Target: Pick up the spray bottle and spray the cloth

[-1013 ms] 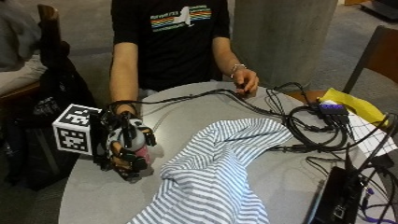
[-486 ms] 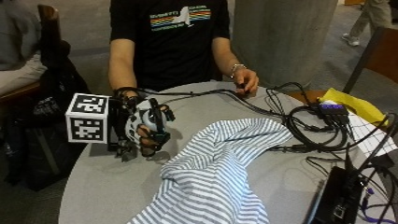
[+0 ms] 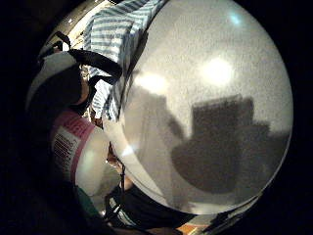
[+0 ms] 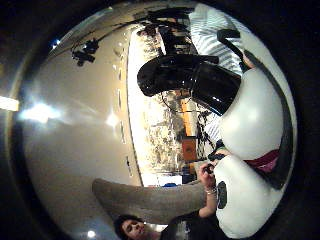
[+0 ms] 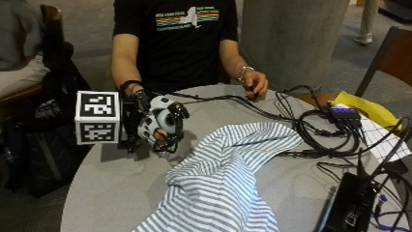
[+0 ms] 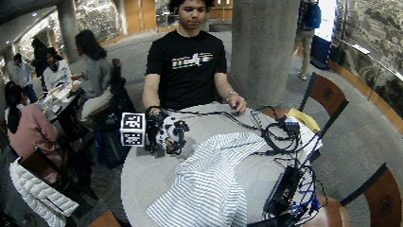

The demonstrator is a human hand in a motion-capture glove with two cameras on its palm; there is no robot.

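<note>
**Spray bottle held up beside the striped cloth**

While the person sits at the round grey table point(image 5: 116, 193), the gloved right hand point(image 5: 154, 126) is raised above the tabletop with its fingers curled around a white spray bottle point(image 5: 161, 121), gripping it. The bottle's black nozzle point(image 4: 170, 75) shows in the thumb side palm view, with the white body just beside the palm; a pink-banded label point(image 3: 68, 142) appears in the little finger side view. A blue-and-white striped cloth point(image 5: 219, 183) lies crumpled on the table just beside the hand, apart from the bottle. The bare left hand point(image 5: 252, 84) rests on the table's far edge near a tangle of black cables point(image 5: 322, 130).
</note>
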